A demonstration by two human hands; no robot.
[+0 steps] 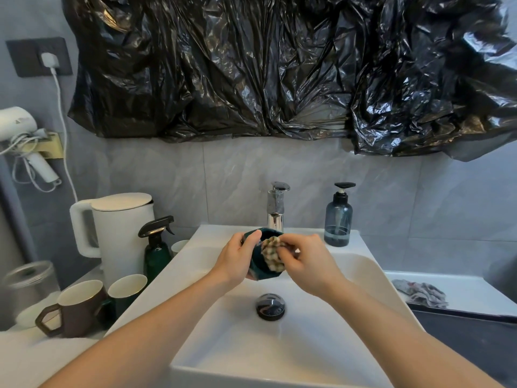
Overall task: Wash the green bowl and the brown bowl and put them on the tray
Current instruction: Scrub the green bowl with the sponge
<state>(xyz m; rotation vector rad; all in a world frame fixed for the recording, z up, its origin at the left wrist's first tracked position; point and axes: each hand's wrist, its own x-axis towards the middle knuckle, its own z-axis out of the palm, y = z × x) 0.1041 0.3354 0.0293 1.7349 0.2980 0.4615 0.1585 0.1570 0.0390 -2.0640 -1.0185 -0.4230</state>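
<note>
The left hand (237, 260) is holding the green bowl (258, 268) over the white sink (361, 264), just in front of the faucet (276, 208), with its fingers curled around the bowl's side and the thumb lying on the rim. The bowl is tilting so that its opening is facing to the right. The right hand (303, 264) is pinching a checked cloth (272, 254) and pressing it against the bowl at the opening. Below the hands, the drain plug (270, 306) is sitting in the basin. On the counter at the left, a brown cup (74, 309) is standing beside a green cup (126, 289), near a white kettle (123, 228) and a spray bottle (156, 247). A soap dispenser (338, 217) is standing at the right of the faucet, and a crumpled rag (421, 294) is lying on the white tray (475, 301) at the far right.
</note>
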